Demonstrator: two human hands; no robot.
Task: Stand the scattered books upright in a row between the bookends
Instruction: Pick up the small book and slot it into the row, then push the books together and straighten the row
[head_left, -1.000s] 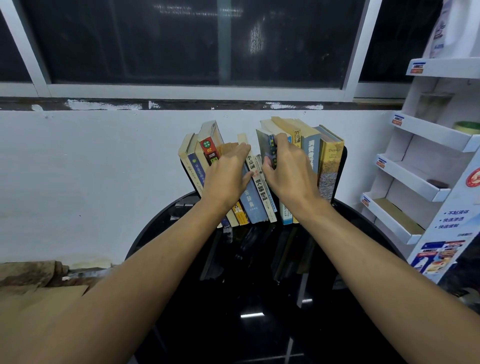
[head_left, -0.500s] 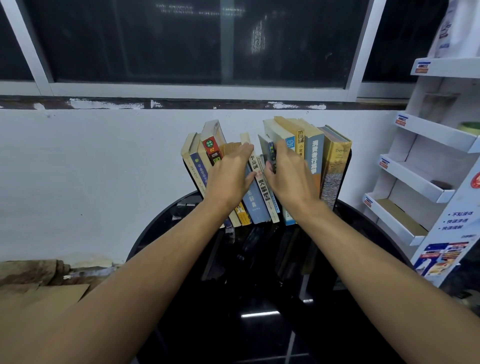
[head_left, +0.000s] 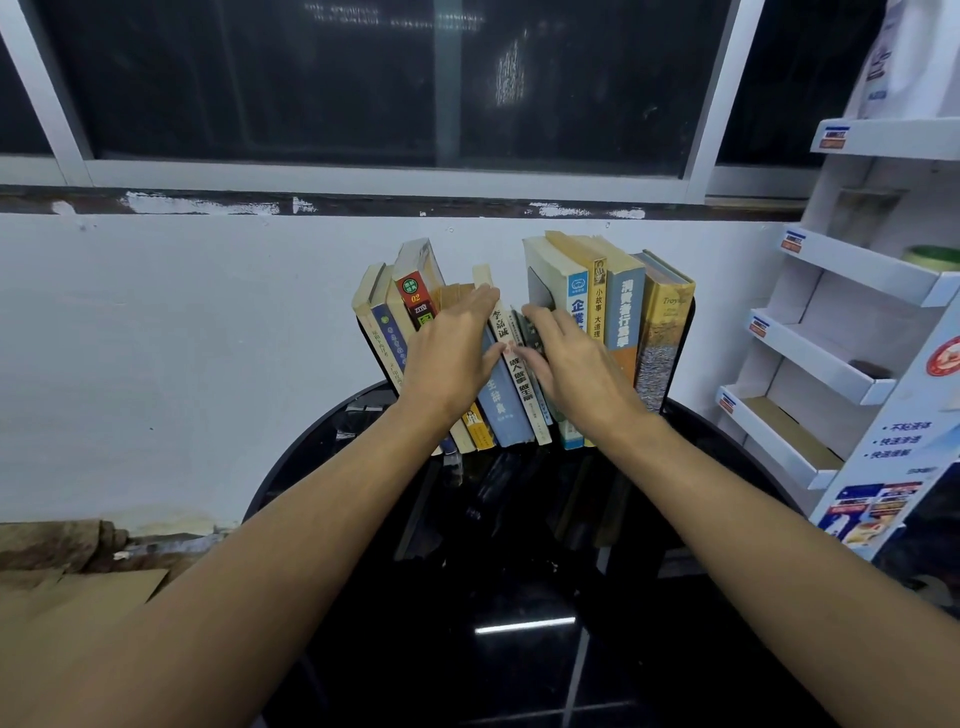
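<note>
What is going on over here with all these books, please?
A person is straightening a row of paperback books on a glossy black round table. The left hand presses flat against the leaning left-side books; the right hand touches the thin slanted ones in the middle, grip unclear. The right-side books stand upright.

Light: dim and cool; you get a white glare streak on the glossy black table.
Window: black, faint reflections.
Edges: you'll see straight lines bow.
</note>
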